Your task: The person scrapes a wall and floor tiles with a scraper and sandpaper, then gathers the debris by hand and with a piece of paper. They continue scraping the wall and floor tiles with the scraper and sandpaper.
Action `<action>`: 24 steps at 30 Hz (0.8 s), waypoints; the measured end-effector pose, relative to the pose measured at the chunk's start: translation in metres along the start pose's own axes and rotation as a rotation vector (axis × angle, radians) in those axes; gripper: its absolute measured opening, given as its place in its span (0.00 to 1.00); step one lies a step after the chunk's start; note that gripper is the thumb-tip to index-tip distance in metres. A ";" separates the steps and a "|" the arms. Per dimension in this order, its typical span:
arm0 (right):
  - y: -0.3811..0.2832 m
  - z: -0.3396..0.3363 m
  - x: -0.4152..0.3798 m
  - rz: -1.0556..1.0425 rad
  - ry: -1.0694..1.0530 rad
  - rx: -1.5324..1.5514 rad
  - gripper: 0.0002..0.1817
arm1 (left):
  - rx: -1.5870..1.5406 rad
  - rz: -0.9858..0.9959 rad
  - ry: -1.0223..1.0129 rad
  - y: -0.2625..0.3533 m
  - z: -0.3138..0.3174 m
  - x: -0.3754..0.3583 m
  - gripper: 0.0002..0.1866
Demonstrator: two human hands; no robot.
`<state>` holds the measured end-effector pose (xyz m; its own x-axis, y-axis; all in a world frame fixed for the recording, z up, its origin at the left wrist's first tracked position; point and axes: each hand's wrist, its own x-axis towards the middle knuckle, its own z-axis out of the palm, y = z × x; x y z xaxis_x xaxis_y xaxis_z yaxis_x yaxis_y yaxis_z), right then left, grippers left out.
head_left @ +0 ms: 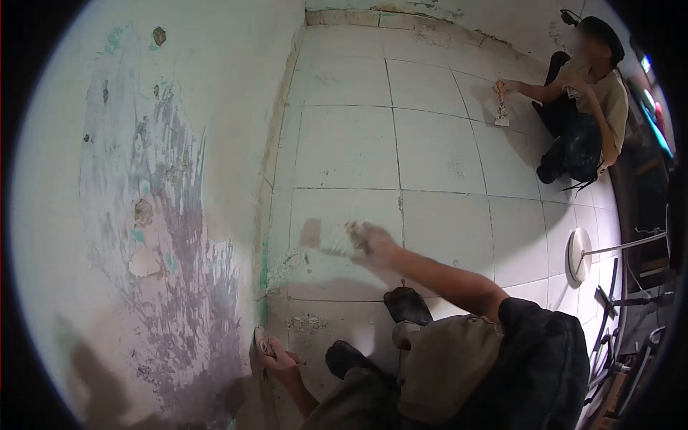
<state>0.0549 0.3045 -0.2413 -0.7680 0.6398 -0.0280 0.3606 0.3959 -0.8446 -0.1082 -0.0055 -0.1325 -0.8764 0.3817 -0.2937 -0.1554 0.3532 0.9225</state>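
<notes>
My right hand [378, 244] is stretched out over the tiled floor, closed round the handle of a wide putty knife [337, 236]. The knife looks smeared with whitish paste, is slightly blurred, and points left toward the wall. Low beside the wall's foot, my left hand [282, 360] is closed on a small pale object [261, 341] right at the wall surface; I cannot tell what it is. The wall [168, 287] at left has rough grey-purple scraped patches, green traces and several chipped holes.
A crouching person [584, 107] at the upper right holds a scraper [502, 113] over the floor tiles [344, 143]. Crumbled debris [308, 322] lies near the wall base. To the right stand a round white base with a pole [579, 256] and several dark metal parts [609, 358].
</notes>
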 end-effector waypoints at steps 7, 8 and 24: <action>0.036 -0.179 -0.001 0.417 0.898 1.550 0.12 | -0.049 0.089 -0.026 -0.022 0.010 -0.002 0.23; 0.050 -0.172 -0.006 0.442 0.847 1.484 0.12 | 0.031 0.031 -0.051 -0.037 0.013 -0.002 0.24; -0.115 0.047 -0.095 0.441 0.062 0.190 0.14 | 0.885 0.169 -0.284 -0.048 0.079 -0.030 0.40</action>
<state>0.0617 0.1671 -0.1667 -0.5286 0.7597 -0.3788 0.5377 -0.0457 -0.8419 -0.0381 0.0333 -0.1877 -0.6938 0.6395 -0.3312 0.4683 0.7500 0.4672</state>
